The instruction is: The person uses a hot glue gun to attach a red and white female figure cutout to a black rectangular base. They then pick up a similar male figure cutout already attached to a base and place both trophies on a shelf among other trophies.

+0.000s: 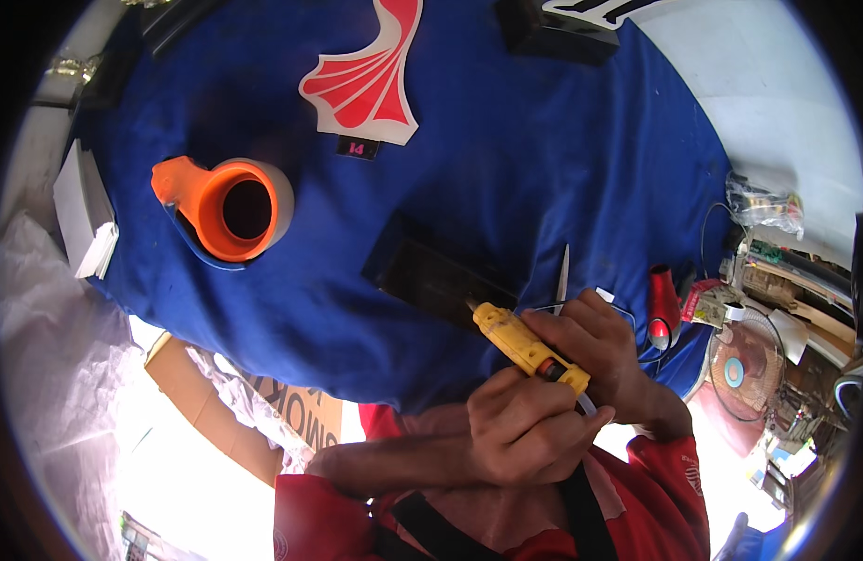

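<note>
A yellow glue gun (522,344) is gripped in my right hand (602,348), its nozzle pointing up and left over the blue cloth. Fingers of my left hand (527,425) are closed at the gun's rear, where a pale glue stick (587,404) pokes out between thumb and fingers. Just beyond the nozzle lies a dark black box (441,279); its near edge is partly covered by the gun. A pointed metal blade (564,271) rests just past my right hand, with its lower end hidden.
Blue cloth (506,168) covers the table. An orange tape dispenser (240,210) stands left; a red-and-white cutout (366,89) lies at the back near a black block (558,35). To the right are a red tool-like object (663,299) with a cord and a fan (738,369).
</note>
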A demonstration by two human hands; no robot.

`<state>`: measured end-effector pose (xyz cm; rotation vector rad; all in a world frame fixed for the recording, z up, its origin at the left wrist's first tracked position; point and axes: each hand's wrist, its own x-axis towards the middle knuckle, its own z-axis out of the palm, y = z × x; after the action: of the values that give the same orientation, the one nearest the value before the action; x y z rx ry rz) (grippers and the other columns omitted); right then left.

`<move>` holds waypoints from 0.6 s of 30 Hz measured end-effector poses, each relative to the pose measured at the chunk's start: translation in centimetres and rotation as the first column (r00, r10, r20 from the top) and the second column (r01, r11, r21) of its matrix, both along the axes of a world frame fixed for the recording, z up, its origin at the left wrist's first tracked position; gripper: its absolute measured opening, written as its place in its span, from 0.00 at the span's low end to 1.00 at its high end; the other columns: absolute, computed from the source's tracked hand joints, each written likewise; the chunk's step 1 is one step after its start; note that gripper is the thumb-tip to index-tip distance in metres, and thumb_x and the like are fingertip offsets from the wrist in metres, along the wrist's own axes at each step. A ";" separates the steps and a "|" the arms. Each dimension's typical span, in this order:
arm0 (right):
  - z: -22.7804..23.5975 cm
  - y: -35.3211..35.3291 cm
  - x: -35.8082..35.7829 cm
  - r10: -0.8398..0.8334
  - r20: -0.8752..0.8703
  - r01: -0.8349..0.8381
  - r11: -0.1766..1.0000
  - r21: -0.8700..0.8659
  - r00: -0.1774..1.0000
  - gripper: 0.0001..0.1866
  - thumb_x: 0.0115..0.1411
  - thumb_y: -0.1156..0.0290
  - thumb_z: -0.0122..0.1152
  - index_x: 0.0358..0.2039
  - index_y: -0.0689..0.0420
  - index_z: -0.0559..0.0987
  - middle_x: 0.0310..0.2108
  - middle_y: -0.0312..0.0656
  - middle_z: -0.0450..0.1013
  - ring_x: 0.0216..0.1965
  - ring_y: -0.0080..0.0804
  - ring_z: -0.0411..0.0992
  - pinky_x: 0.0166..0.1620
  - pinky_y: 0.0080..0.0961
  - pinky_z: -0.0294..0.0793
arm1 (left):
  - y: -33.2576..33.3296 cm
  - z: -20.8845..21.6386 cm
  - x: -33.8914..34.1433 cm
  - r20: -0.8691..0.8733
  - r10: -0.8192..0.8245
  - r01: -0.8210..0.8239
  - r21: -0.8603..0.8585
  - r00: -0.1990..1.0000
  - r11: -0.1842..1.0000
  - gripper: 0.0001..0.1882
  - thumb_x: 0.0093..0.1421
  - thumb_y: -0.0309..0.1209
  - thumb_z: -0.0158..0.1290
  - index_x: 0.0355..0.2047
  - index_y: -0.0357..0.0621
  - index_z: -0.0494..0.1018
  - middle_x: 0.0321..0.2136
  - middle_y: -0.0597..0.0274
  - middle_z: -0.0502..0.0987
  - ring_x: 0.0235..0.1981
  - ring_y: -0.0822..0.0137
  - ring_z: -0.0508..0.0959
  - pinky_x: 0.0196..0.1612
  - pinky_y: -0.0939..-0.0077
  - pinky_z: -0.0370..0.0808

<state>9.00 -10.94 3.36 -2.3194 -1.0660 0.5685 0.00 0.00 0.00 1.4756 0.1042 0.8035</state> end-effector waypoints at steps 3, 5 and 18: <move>-0.3 0.2 0.1 -0.001 0.021 0.000 0.999 0.050 1.000 0.28 0.48 0.66 0.69 0.51 0.63 0.78 0.29 0.41 0.71 0.29 0.39 0.67 0.29 0.33 0.69 | 0.1 0.2 0.2 0.001 0.001 -0.001 -0.008 1.000 1.000 0.18 0.38 0.22 0.71 0.30 0.45 0.77 0.25 0.66 0.71 0.19 0.71 0.73 0.20 0.75 0.67; -0.4 0.2 0.0 -0.006 0.014 0.005 0.998 0.061 1.000 0.28 0.48 0.66 0.69 0.50 0.63 0.78 0.29 0.41 0.70 0.28 0.38 0.67 0.29 0.33 0.69 | 0.2 0.3 0.3 -0.003 -0.002 0.002 -0.001 1.000 1.000 0.17 0.38 0.22 0.71 0.29 0.45 0.76 0.25 0.66 0.71 0.19 0.71 0.72 0.20 0.75 0.67; 1.3 1.0 -0.1 0.009 0.023 -0.009 1.000 -0.006 1.000 0.29 0.50 0.63 0.72 0.49 0.65 0.77 0.28 0.41 0.73 0.26 0.35 0.67 0.31 0.32 0.66 | 1.6 -0.9 -1.0 0.140 0.041 -0.107 0.509 0.989 0.854 0.07 0.53 0.29 0.63 0.34 0.53 0.83 0.31 0.74 0.72 0.30 0.76 0.75 0.29 0.79 0.67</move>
<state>8.94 -9.97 4.69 -2.3328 -1.0873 0.5500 -0.98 1.55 -0.87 1.9305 -0.1652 1.0376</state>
